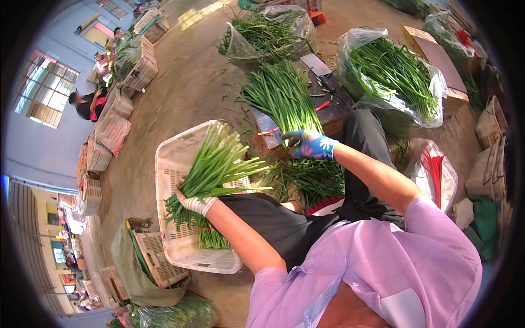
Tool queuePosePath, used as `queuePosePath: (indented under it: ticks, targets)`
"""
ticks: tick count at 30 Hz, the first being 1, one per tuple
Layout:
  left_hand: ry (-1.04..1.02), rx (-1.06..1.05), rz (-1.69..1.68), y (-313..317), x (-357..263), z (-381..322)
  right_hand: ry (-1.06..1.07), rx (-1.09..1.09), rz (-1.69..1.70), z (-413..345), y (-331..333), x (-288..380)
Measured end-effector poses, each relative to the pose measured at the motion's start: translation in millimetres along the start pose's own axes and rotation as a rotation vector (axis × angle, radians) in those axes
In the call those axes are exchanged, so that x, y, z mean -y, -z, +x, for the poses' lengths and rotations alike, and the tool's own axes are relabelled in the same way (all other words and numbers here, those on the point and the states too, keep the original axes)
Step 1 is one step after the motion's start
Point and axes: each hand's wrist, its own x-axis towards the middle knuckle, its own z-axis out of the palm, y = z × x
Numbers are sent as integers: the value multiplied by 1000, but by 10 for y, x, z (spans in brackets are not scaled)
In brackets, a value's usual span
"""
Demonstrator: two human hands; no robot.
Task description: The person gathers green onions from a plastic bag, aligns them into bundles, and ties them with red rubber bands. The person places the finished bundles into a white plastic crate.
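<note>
My left hand (189, 201), in a pale wrist cuff, is closed around a loose bunch of green garlic chives (209, 168) above a white plastic crate (164, 242). Inside the crate lies a bunch of chives (214, 238) bound with a red band. My right hand (310, 145), in a blue flowered glove, touches the pale stem ends of a chive pile (283, 96) on a low board (336, 108). Its grip on the stems is unclear. Behind the pile lies a cleaver (316, 64) with a dark handle. Red ties (322, 105) rest on the board.
Plastic-lined containers of chives (393, 74) stand beyond the board and to its right. Red ties (434, 176) lie on a white bag at right. Leaf scraps (307, 176) cover the floor by my legs. Stacked crates (139, 74) and several people line the left wall.
</note>
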Motion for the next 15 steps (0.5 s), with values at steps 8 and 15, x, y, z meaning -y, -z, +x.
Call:
queuePosePath:
  ticks: [8, 15]
  targets:
    - [98, -130, 218, 139, 37, 129, 103, 59, -348, -63, -466, -311]
    - [288, -120, 167, 247, 58, 209, 248, 332, -433, 197, -853, -185]
